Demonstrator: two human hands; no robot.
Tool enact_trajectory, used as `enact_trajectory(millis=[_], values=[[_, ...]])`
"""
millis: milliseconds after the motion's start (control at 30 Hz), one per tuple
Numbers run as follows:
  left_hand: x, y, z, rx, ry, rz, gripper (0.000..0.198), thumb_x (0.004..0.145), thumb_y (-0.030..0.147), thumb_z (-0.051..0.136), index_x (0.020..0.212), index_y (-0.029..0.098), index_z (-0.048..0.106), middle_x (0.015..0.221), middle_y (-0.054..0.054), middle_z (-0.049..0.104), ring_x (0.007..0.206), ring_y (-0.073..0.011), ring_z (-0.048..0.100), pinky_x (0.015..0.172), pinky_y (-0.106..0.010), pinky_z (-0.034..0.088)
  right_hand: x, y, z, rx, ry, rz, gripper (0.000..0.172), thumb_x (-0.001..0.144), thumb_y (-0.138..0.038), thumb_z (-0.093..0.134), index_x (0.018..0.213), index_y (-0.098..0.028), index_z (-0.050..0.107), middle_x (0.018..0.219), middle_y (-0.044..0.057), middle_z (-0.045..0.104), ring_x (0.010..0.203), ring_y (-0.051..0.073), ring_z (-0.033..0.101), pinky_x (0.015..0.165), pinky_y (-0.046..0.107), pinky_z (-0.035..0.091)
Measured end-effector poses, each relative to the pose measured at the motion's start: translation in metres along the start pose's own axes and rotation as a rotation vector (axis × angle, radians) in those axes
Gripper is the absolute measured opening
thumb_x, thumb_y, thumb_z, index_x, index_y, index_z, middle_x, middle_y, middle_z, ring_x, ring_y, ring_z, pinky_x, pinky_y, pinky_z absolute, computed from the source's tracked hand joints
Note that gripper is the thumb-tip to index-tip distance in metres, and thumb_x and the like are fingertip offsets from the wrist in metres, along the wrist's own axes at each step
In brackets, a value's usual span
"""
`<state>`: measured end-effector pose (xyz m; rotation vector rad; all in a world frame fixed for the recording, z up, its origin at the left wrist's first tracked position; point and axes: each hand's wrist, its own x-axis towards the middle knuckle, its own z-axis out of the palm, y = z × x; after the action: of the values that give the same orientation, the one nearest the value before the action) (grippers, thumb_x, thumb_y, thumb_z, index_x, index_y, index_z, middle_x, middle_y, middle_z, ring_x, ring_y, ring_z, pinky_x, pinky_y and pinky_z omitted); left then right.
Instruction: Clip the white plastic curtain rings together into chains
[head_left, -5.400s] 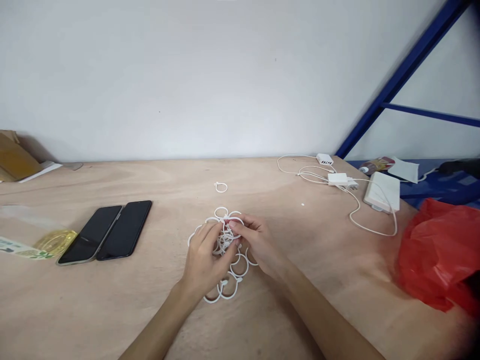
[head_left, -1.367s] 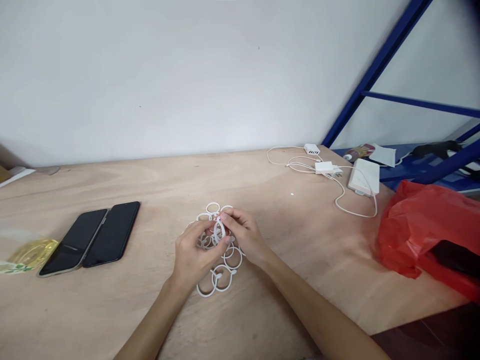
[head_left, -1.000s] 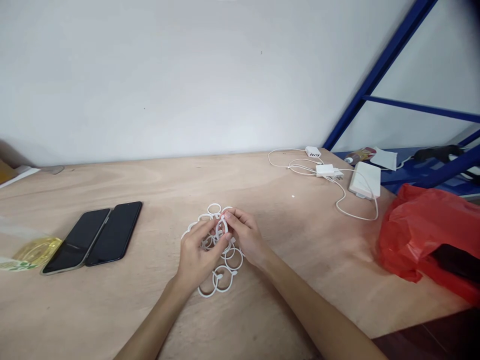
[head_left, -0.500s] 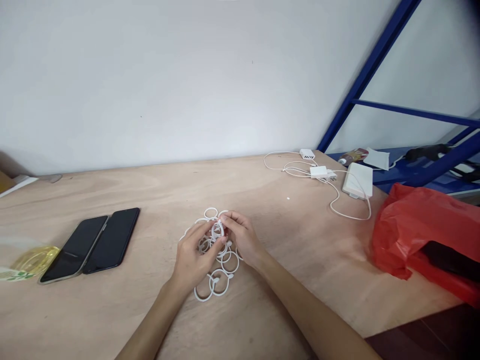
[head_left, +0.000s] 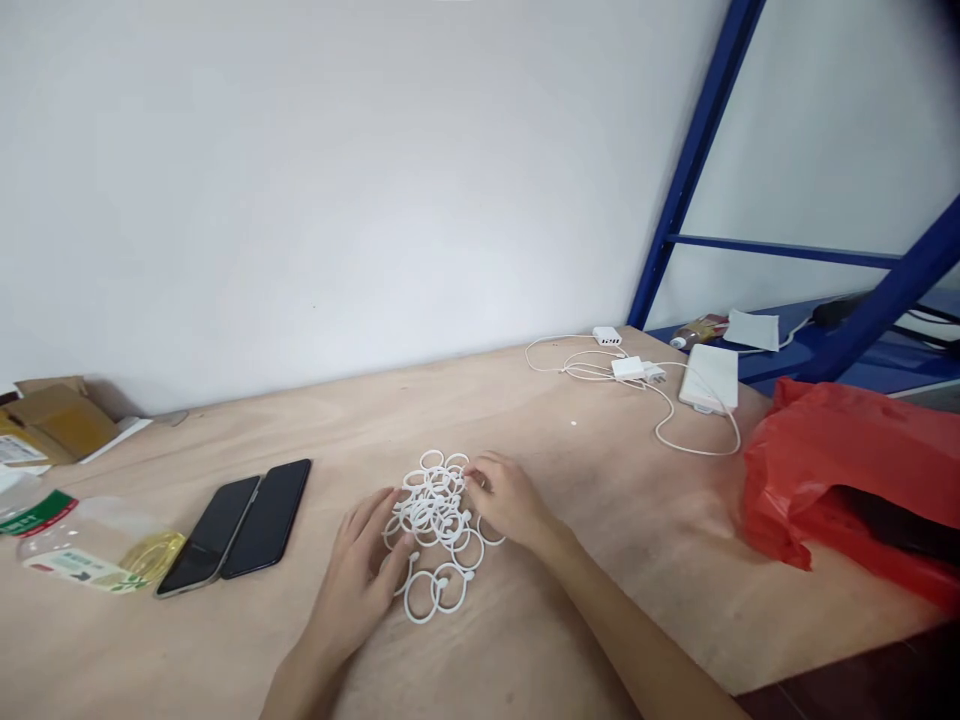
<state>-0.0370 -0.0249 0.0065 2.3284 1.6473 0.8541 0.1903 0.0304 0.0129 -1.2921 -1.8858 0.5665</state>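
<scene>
White plastic rings (head_left: 435, 510), several with small round knobs, overlap in a pile on the wooden table. At the pile's left side is my left hand (head_left: 364, 565), with a gap between thumb and fingers and no ring gripped between them. Its fingertips reach the outer rings. My right hand (head_left: 510, 495) rests at the right edge, fingers bent and thumb apart from them, tips at the rings. I see no ring held up in it, though its fingers hide part of that edge. Two linked-looking rings (head_left: 421, 597) lie nearest me.
Left lie two dark phones (head_left: 266, 520), a clear bottle (head_left: 90, 545) with yellow liquid, and a cardboard box (head_left: 64, 420). White chargers (head_left: 628, 368) with cables and a white box (head_left: 709, 380) sit back right. A red plastic bag (head_left: 847, 440) stands near the blue frame (head_left: 690, 150).
My hands have moved apart, off the white ring held between them, to either side of the pile. The view has shifted left, showing more of the bottle and cardboard box.
</scene>
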Motion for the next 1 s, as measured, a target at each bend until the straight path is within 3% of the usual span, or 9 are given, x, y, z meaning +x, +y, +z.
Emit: enact_trajectory(millis=[100, 167, 267, 400, 1000], values=[[-0.030, -0.017, -0.008, 0.157, -0.062, -0.068, 0.052, 0.089, 0.040, 0.046, 0.139, 0.027, 0.040, 0.142, -0.006, 0.047, 0.129, -0.0265, 0.044, 0.105, -0.046, 0.041, -0.030, 0.010, -0.024, -0.213, -0.052, 0.073, 0.029, 0.089, -0.024, 0.044, 0.106, -0.016, 0.066, 0.110, 0.011, 0.066, 0.104, 0.022, 0.058, 0.092, 0.036, 0.042], [-0.050, -0.029, -0.011, 0.277, -0.107, -0.071, 0.060, 0.089, 0.044, 0.045, 0.144, 0.028, 0.030, 0.146, -0.005, 0.042, 0.133, -0.0277, 0.041, 0.107, -0.049, 0.038, -0.054, 0.016, -0.035, -0.370, -0.115, 0.092, 0.048, 0.090, -0.040, 0.041, 0.129, -0.015, 0.053, 0.138, 0.013, 0.050, 0.128, 0.027, 0.041, 0.106, 0.044, 0.030], [-0.068, -0.040, -0.009, 0.417, -0.161, -0.035, 0.072, 0.087, 0.050, 0.044, 0.148, 0.026, 0.014, 0.149, -0.005, 0.034, 0.136, -0.0289, 0.035, 0.109, -0.053, 0.032, -0.081, 0.022, -0.043, -0.523, -0.250, 0.132, 0.071, 0.088, -0.058, 0.035, 0.146, -0.018, 0.030, 0.153, 0.008, 0.025, 0.142, 0.030, 0.017, 0.114, 0.050, 0.013], [-0.071, -0.042, -0.004, 0.503, -0.148, 0.022, 0.078, 0.086, 0.055, 0.043, 0.148, 0.025, 0.008, 0.150, -0.005, 0.032, 0.136, -0.0286, 0.034, 0.109, -0.051, 0.032, -0.091, 0.021, -0.041, -0.564, -0.336, 0.173, 0.077, 0.087, -0.064, 0.029, 0.148, -0.018, 0.020, 0.155, 0.005, 0.016, 0.143, 0.029, 0.011, 0.115, 0.052, 0.009], [-0.071, -0.039, -0.002, 0.569, -0.104, 0.077, 0.082, 0.086, 0.057, 0.042, 0.149, 0.024, 0.002, 0.150, -0.005, 0.032, 0.136, -0.0275, 0.035, 0.109, -0.047, 0.030, -0.088, 0.021, -0.037, -0.624, -0.354, 0.190, 0.077, 0.088, -0.064, 0.026, 0.148, -0.017, 0.017, 0.155, 0.004, 0.012, 0.144, 0.028, 0.009, 0.116, 0.052, 0.007]])
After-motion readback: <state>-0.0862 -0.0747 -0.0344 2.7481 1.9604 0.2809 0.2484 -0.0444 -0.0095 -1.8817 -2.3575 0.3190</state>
